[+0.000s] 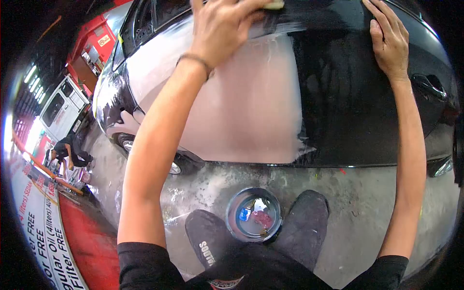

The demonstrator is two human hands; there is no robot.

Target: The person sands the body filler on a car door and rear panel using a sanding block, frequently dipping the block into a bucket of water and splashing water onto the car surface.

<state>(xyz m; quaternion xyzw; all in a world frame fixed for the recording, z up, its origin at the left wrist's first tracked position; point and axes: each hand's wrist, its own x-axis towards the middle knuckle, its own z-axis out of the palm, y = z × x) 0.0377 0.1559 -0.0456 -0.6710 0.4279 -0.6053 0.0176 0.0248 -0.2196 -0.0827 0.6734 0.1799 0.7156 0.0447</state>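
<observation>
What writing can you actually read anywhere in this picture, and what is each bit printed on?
"FREE", "Oil (4liters)", "Filter FREE": partly cut off, on the white banner at lower left.
White lettering on the black trouser leg: too warped to read for sure.
Round sign on the red wall: too small to read.

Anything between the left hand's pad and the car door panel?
Nothing visible. The left hand presses the yellowish pad straight onto the car door panel. The right hand lies flat on the black part, clear of it. The bucket sits on the floor below.
</observation>
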